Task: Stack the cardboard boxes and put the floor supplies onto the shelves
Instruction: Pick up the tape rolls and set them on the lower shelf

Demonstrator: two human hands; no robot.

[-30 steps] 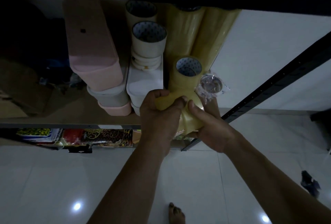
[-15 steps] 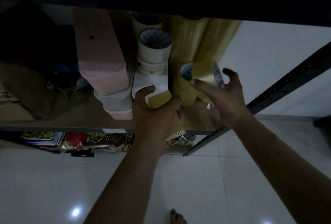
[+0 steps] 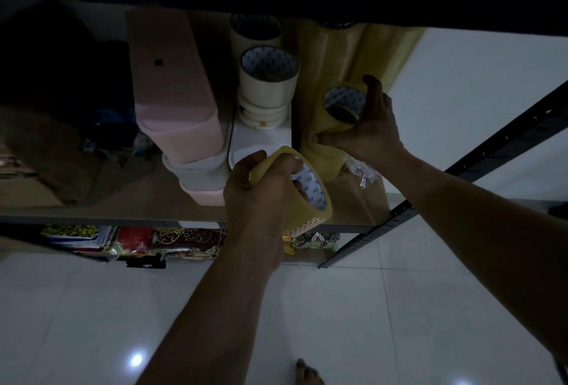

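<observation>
Two tape rolls in hand at the shelf.
The shelf [image 3: 107, 203] carries a pink box [image 3: 172, 89] at 10 o'clock of the left hand [image 3: 261, 197] and a yellow tape stack [image 3: 318, 155] at 1 o'clock. The right hand [image 3: 368, 129] grasps the top tape roll [image 3: 341, 104] on that stack. The left hand grasps a loose tape roll [image 3: 312, 189] over the shelf's front edge.

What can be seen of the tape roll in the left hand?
The tape roll is a wide ring of yellowish, see-through packing tape on a white core printed inside with blue marks. A pale strip with reddish dots shows at its lower edge. It is tilted, its opening turned toward the camera. The left hand grips it, a finger hooked into the core, over the front edge of the shelf; whether it touches the board is unclear. The right hand grips a separate stacked roll.
</observation>
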